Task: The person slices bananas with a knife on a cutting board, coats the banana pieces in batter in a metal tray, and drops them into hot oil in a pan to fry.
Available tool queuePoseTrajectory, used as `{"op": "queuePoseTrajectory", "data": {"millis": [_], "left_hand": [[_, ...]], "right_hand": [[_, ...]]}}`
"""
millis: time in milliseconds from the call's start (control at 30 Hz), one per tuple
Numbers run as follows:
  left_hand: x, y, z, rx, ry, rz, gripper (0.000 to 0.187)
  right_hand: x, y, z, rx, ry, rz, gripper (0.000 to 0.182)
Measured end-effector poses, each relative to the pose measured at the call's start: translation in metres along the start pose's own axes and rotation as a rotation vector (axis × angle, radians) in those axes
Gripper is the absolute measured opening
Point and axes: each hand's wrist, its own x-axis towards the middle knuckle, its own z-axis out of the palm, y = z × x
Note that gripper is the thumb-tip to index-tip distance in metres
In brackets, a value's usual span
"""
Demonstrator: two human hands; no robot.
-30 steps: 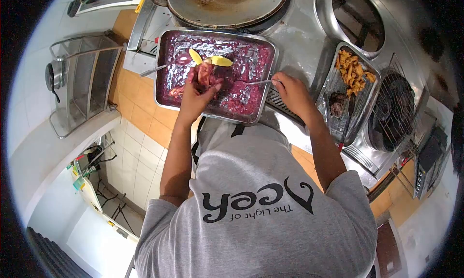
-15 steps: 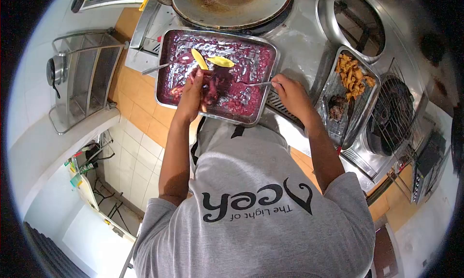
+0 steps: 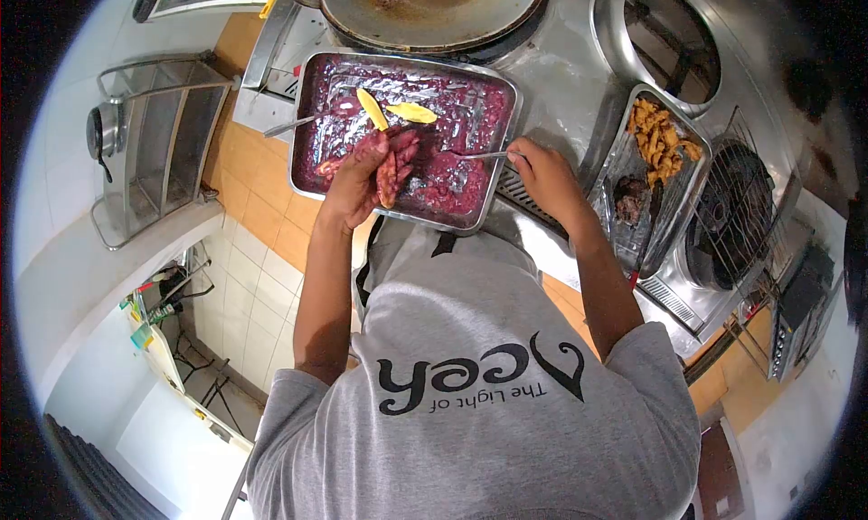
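Observation:
A rectangular metal tray point(image 3: 517, 104) holds wet purple batter point(image 3: 452, 95). Two yellow slices point(image 3: 370, 109), perhaps banana, lie on the batter just beyond my left hand point(image 3: 362, 172). That hand is smeared purple and hovers over the tray's near side. Its fingers are curled round a batter-coated piece point(image 3: 388, 180), partly hidden by the fingers and coating. At the tray's right rim my right hand point(image 3: 542, 172) grips the handle of a metal spoon point(image 3: 484, 156), whose far end is sunk in the batter. Another metal utensil point(image 3: 289, 127) leans on the left rim.
A large wok point(image 3: 425, 14) with brown residue sits behind the tray. To the right, a second metal tray point(image 3: 646, 217) holds golden-brown fried pieces point(image 3: 665, 140) and a dark lump. Open burner wells and a wire rack point(image 3: 741, 194) lie around it.
My left hand has rolled over, exposing its purple-coated fingers and the piece in them. The right hand and spoon have hardly moved.

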Motion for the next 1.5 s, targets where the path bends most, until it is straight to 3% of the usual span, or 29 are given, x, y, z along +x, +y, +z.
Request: {"op": "queuePoseTrajectory", "data": {"millis": [100, 200, 300, 400, 433, 567, 667, 800, 833, 967, 1100, 1200, 1233, 1267, 1333, 1500], "left_hand": [[-0.002, 0.001, -0.012, 0.363, 0.151, -0.049, 0.03], [-0.013, 0.002, 0.002, 0.886, 0.257, 0.202, 0.02], [-0.015, 0.004, -0.001, 1.587, 0.116, 0.657, 0.018], [-0.015, 0.005, -0.005, 1.438, 0.071, 0.624, 0.015], [-0.015, 0.007, -0.007, 1.388, 0.079, 0.481, 0.016], [-0.015, 0.02, 0.0, 1.42, 0.224, 0.347, 0.013], [-0.009, 0.031, 0.01, 0.98, 0.127, 0.362, 0.013], [-0.002, 0.049, 0.016, 0.945, 0.157, 0.252, 0.019], [0.0, 0.048, 0.014, 0.772, 0.163, 0.212, 0.02], [0.004, 0.054, 0.012, 0.785, 0.07, 0.217, 0.016], [0.006, 0.078, 0.039, 1.151, 0.067, 0.273, 0.012], [0.022, 0.099, 0.06, 1.318, 0.002, 0.551, 0.013], [0.034, 0.105, 0.061, 1.267, -0.007, 0.581, 0.014], [0.046, 0.111, 0.062, 1.392, 0.067, 0.625, 0.015], [0.06, 0.127, 0.083, 1.497, 0.022, 0.706, 0.015], [0.134, 0.125, 0.074, 1.801, 0.019, 0.745, 0.014]], "right_hand": [[0.0, 0.0, 0.0, -0.011, -0.013, 0.016, 0.013], [0.0, -0.002, -0.001, -0.034, -0.019, 0.034, 0.013], [0.001, 0.005, 0.003, -0.004, -0.008, 0.019, 0.013], [0.001, 0.006, 0.004, -0.001, -0.009, 0.011, 0.012], [0.0, 0.005, 0.003, 0.007, -0.006, 0.007, 0.012], [0.001, 0.006, 0.005, 0.035, 0.019, -0.016, 0.012], [-0.001, 0.004, 0.002, -0.005, -0.004, 0.011, 0.013], [0.0, 0.005, 0.004, 0.024, -0.001, 0.023, 0.012], [0.0, 0.004, 0.003, 0.036, 0.01, 0.009, 0.012], [-0.003, 0.006, 0.004, 0.05, 0.041, -0.018, 0.012], [-0.002, 0.004, 0.001, 0.046, 0.048, -0.024, 0.013], [0.001, 0.009, 0.002, 0.041, 0.044, -0.039, 0.012], [0.001, 0.008, 0.001, 0.047, 0.041, -0.045, 0.011], [0.001, 0.008, 0.001, 0.053, 0.038, -0.051, 0.011], [0.002, 0.008, 0.0, 0.034, 0.044, -0.024, 0.011], [0.005, 0.008, -0.003, 0.088, 0.057, -0.027, 0.013]]}}
